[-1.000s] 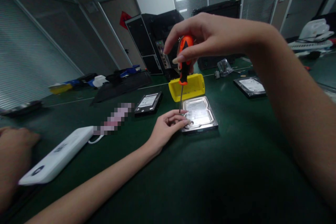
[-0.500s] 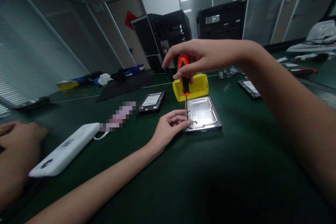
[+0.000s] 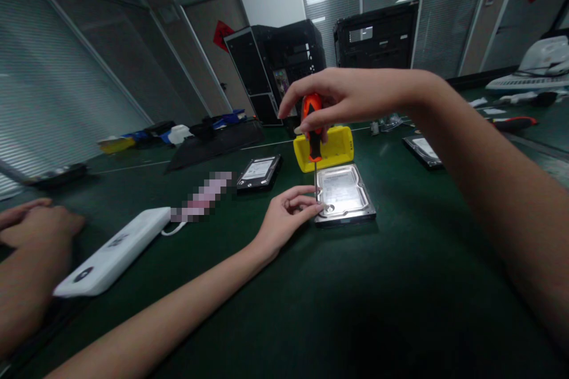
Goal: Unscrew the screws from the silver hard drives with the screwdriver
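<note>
A silver hard drive lies flat on the dark green table. My left hand is closed at its left edge, thumb on the near left corner and fingers curled beside the screwdriver's tip. Whether those fingers also touch the shaft is hard to tell. From above, my right hand grips an orange and black screwdriver by its handle. The screwdriver stands upright, its thin shaft reaching down to the drive's left edge, where my left fingers partly hide the tip.
Behind the drive is a yellow tray. Other hard drives lie left and right. A white power bank with a cable is nearer left, beside another person's hands. Black computer cases stand at the back.
The view has shifted very slightly. Both hands, the screwdriver and the hard drive keep nearly the same positions. At far left the other person's hands have moved a little.
</note>
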`<act>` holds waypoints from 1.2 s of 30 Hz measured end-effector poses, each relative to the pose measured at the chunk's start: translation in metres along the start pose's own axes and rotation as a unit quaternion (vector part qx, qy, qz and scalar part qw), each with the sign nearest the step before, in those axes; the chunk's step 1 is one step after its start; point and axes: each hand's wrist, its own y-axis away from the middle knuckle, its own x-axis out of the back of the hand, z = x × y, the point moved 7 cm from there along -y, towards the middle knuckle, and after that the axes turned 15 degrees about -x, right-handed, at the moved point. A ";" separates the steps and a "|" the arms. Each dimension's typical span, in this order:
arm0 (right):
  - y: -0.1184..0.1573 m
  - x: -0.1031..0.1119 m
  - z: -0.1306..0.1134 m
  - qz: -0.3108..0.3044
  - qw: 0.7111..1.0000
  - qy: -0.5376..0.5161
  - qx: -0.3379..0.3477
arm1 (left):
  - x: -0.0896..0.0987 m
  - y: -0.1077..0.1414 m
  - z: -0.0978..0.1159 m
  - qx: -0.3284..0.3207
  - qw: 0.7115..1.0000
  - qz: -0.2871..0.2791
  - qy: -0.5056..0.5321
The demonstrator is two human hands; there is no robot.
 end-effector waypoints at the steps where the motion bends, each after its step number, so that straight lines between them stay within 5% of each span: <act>1: 0.000 0.000 0.001 -0.002 1.000 -0.005 -0.002 | 0.000 0.000 0.000 -0.003 1.000 -0.001 -0.002; 36: -0.009 -0.017 -0.010 -0.060 0.997 0.036 0.006 | 0.003 0.007 -0.001 0.052 0.998 -0.011 -0.023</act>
